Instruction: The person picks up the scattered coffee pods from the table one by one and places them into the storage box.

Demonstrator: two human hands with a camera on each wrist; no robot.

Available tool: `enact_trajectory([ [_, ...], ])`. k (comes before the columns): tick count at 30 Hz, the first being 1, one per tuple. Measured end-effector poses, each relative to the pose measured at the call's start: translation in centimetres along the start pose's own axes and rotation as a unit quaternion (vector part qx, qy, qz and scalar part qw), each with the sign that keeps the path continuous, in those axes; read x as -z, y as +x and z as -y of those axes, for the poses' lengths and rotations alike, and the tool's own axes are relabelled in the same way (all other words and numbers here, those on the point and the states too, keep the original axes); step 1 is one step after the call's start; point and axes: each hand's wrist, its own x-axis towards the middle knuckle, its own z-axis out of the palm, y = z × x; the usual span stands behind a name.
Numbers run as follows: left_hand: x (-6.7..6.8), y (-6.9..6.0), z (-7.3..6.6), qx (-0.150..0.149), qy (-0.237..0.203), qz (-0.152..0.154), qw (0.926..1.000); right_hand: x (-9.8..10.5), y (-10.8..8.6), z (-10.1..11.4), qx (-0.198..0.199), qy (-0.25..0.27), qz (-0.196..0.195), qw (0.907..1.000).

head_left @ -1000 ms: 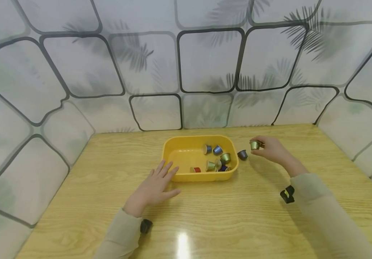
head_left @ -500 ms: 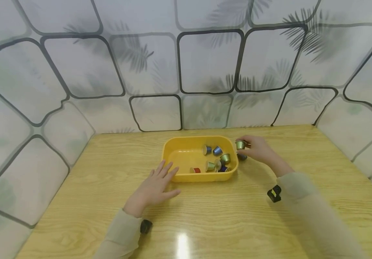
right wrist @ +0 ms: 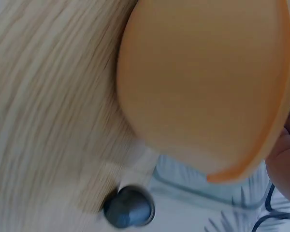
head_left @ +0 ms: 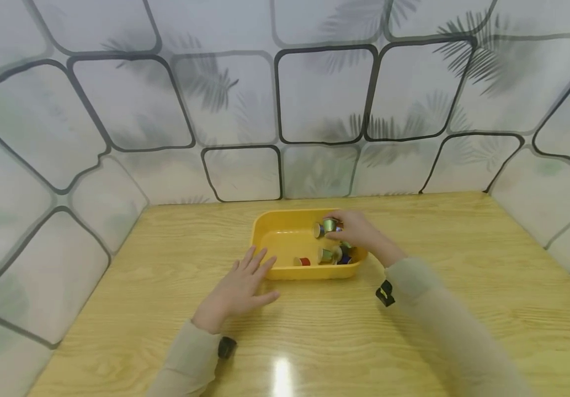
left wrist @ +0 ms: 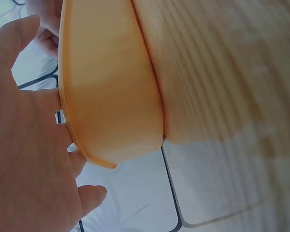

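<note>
My right hand (head_left: 361,230) pinches a green coffee capsule (head_left: 330,225) between thumb and fingers, above the right half of the yellow tray (head_left: 272,219). Below it lie several capsules, among them a blue one (head_left: 319,230), a light green one (head_left: 325,255) and a red one (head_left: 302,261). Others are partly covered by the hand. At the tray's front left corner, my left hand (head_left: 235,292) has its fingers spread straight, touching the rim (left wrist: 67,104). A dark capsule (right wrist: 130,207) outside the tray shows in the right wrist view; my right arm hides it in the head view.
The tray stands on a wooden table (head_left: 185,242) near its back edge. A patterned wall (head_left: 240,171) closes off the back and both sides. Black camera mounts (head_left: 385,293) sit at the wrists.
My right hand has carried the green capsule leftward, from beyond the tray's right side to over its inside. The left hand has stayed at the front left corner.
</note>
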Motion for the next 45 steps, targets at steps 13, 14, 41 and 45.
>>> enact_trajectory([
  [13, 0.6, -0.3, -0.5, 0.004, -0.002, 0.014, 0.9999, -2.0, 1.8, 2.2, 0.004, 0.033, 0.012, 0.9994],
  [14, 0.6, -0.2, -0.5, 0.006, -0.001, 0.014, 0.9999, -2.1, 1.9, 2.2, 0.007, 0.031, 0.011, 0.9994],
  [41, 0.5, -0.2, -0.4, 0.004, 0.010, 0.010, 0.9999, -2.4, 1.6, 2.4, -0.007, 0.032, 0.024, 0.9992],
  [45, 0.5, -0.2, -0.4, 0.001, 0.004, 0.008, 1.0000, -2.0, 1.3, 2.1, -0.014, 0.039, 0.031, 0.9987],
])
